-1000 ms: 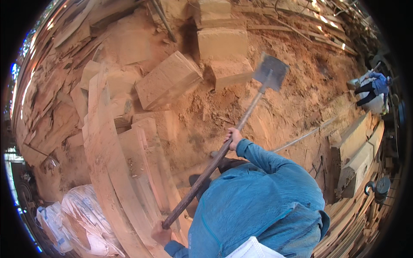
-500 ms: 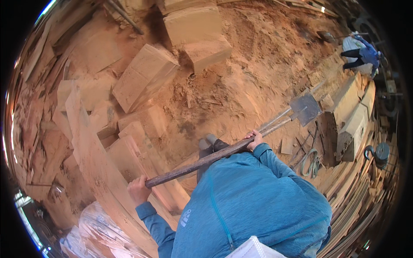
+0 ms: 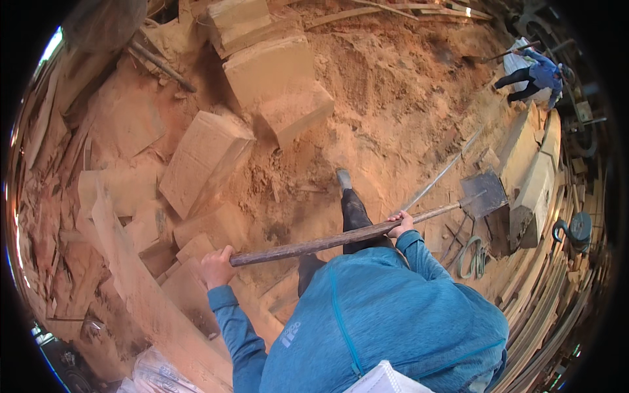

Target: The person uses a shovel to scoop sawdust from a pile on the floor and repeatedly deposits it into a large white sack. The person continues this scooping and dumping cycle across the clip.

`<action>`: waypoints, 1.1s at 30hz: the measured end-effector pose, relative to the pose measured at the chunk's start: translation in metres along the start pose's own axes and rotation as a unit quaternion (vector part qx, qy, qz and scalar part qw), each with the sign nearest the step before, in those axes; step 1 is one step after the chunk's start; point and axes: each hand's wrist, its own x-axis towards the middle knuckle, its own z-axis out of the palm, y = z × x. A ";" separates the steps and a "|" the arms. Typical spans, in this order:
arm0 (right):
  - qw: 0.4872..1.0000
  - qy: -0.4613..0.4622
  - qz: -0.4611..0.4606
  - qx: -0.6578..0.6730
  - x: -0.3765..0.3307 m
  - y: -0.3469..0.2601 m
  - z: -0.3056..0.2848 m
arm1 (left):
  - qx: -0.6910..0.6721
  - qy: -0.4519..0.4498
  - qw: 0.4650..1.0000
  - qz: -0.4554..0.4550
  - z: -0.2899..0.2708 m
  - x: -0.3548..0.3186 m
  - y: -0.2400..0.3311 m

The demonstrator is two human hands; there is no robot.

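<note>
Near your body, you are holding a shovel (image 3: 367, 232) with both hands. Your left hand (image 3: 216, 266) is gripping the near end of the long handle, fingers closed tight around it. Your right hand (image 3: 401, 224) is wrapping around the handle farther along, toward the blade. The shovel is lying almost flat across your front, and its blade is pointing right, over the sawdust (image 3: 400, 105). Big wood blocks (image 3: 203, 160) are lying far and to the left. Another person (image 3: 534, 73) is bending over far to the right.
</note>
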 end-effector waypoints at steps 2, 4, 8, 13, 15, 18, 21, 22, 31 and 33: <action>0.999 0.018 -0.016 -0.021 0.028 -0.021 0.041 | 0.008 -0.003 1.000 -0.010 0.008 0.045 0.015; 0.999 0.013 -0.012 -0.041 0.063 -0.047 0.090 | 0.014 -0.034 0.999 -0.038 0.016 0.086 0.037; 0.996 -0.040 0.035 -0.068 0.131 -0.097 0.195 | -0.002 -0.036 0.997 -0.072 0.031 0.165 0.092; 0.987 -0.066 0.053 -0.134 0.161 -0.133 0.295 | -0.018 -0.143 0.979 -0.146 0.021 0.197 0.147; 0.980 -0.093 0.064 -0.163 0.157 -0.139 0.322 | -0.079 -0.203 0.962 -0.165 0.013 0.192 0.160; 0.970 -0.131 0.076 -0.192 0.146 -0.133 0.341 | -0.173 -0.313 0.920 -0.159 0.013 0.180 0.169; 0.963 -0.133 0.090 -0.216 0.147 -0.120 0.345 | -0.226 -0.353 0.893 -0.164 0.030 0.162 0.170; 0.959 -0.126 0.106 -0.229 0.152 -0.115 0.344 | -0.232 -0.353 0.890 -0.170 0.040 0.155 0.170; 0.925 -0.099 0.046 -0.365 0.295 -0.073 0.317 | -0.145 -0.338 0.890 -0.270 0.094 0.079 0.252; 0.904 -0.079 0.091 -0.411 0.327 -0.040 0.288 | -0.130 -0.356 0.867 -0.324 0.082 0.054 0.272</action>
